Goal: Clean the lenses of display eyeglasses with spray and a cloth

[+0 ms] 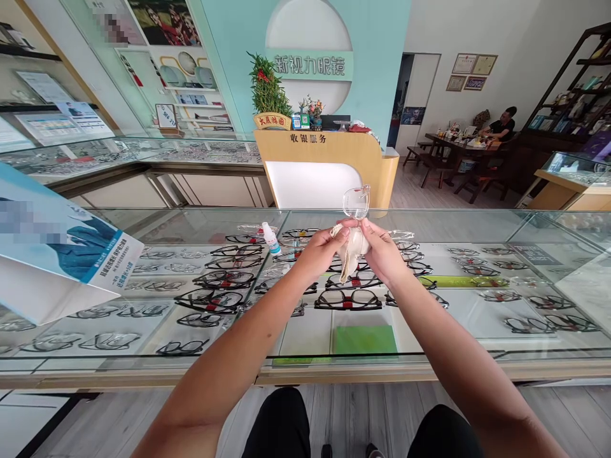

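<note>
Both arms reach out over the glass display counter, and my hands meet close together. A pair of clear-framed eyeglasses (356, 202) points upward between them, with one lens rim showing above the fingers. My left hand (322, 251) is closed on a cream cleaning cloth (351, 254), which hangs down in folds and wraps the lower part of the glasses. My right hand (383, 251) pinches the glasses at the right side, against the cloth. Fingers and cloth hide the rest of the frame. A small white spray bottle (272, 239) with a blue label stands on the glass left of my hands.
Several rows of eyeglasses (347, 299) lie inside the glass counter (229, 364). A large blue-and-white cardboard display (102, 267) stands on its left end. Beyond is a wooden cashier desk (329, 149). A person (502, 129) sits at a table, far right.
</note>
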`<state>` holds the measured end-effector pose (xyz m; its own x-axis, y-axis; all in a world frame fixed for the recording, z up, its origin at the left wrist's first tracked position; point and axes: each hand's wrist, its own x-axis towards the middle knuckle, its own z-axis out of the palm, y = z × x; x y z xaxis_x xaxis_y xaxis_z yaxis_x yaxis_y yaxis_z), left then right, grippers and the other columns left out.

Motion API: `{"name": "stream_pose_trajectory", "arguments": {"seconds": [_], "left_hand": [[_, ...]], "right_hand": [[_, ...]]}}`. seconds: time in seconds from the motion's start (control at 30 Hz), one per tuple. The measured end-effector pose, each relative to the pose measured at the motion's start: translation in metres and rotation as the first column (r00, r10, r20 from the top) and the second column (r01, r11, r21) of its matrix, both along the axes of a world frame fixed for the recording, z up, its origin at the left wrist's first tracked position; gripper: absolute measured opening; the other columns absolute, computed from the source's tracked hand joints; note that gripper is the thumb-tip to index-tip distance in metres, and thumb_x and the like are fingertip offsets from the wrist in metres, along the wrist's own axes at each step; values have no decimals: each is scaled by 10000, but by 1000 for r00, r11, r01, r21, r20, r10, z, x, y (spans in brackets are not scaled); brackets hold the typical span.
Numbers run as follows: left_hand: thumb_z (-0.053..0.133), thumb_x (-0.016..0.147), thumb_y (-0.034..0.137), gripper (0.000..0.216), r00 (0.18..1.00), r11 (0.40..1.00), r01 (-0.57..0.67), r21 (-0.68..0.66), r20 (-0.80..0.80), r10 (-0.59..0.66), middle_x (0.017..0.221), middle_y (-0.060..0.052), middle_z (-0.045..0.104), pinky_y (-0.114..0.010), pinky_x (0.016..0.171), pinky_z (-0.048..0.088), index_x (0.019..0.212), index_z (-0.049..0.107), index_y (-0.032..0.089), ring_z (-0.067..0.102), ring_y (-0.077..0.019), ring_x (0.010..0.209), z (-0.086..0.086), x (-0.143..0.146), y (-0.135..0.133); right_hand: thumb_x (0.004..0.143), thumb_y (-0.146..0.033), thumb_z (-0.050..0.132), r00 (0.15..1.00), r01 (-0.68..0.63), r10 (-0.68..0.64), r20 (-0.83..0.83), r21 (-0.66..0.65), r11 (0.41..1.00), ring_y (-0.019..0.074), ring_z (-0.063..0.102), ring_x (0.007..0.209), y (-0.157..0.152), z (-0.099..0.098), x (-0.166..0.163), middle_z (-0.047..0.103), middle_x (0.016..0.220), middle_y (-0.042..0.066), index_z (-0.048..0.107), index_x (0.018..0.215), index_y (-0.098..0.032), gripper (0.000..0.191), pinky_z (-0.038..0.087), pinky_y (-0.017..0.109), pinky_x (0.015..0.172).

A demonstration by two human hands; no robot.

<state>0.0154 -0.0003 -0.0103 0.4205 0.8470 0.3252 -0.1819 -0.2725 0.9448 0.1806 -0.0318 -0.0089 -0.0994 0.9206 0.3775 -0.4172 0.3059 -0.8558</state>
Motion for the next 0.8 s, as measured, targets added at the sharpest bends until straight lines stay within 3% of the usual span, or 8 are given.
{"name": "stream_pose_trajectory", "arguments": {"seconds": [0.33, 0.43, 0.53, 0.8], "left_hand": [[865, 787, 897, 738, 997, 1000, -19, 0, -70, 19, 643, 22, 599, -302, 699, 432, 705, 655, 195, 525, -145, 663, 7, -1, -4], [931, 717, 870, 717, 999, 999, -9, -47, -48, 6, 710, 13, 657, -302, 749, 441, 778, 740, 181, 553, -151, 725, 4, -1, -1], [1026, 624, 789, 700, 1000, 994, -9, -113, -27, 6, 791, 2, 717, -303, 773, 454, 880, 809, 175, 592, -157, 771, 0, 0, 1], [1129, 569, 491, 564, 997, 983, 77, -165, 15, -75, 840, -9, 769, -319, 824, 505, 889, 793, 170, 671, -181, 835, -3, 0, 2]], "right_hand": [[919, -782, 870, 998, -45, 45, 53, 12, 999, 319, 780, 1332, 0, -3, 1, 914, 1221, 7, 954, 1133, -361, 480, 519, 510, 1286], [883, -794, 893, 997, -35, 34, 64, 19, 999, 326, 765, 1361, 0, -3, 0, 908, 1269, 2, 961, 1096, -365, 484, 485, 518, 1327], [858, -801, 907, 997, -30, 27, 68, 32, 999, 337, 746, 1401, 0, -2, -2, 901, 1304, 0, 967, 1054, -364, 483, 455, 527, 1364], [916, -782, 865, 994, -45, 40, 105, 41, 998, 336, 712, 1465, 0, -4, -1, 874, 1394, 5, 964, 1090, -372, 456, 416, 528, 1394]]}}
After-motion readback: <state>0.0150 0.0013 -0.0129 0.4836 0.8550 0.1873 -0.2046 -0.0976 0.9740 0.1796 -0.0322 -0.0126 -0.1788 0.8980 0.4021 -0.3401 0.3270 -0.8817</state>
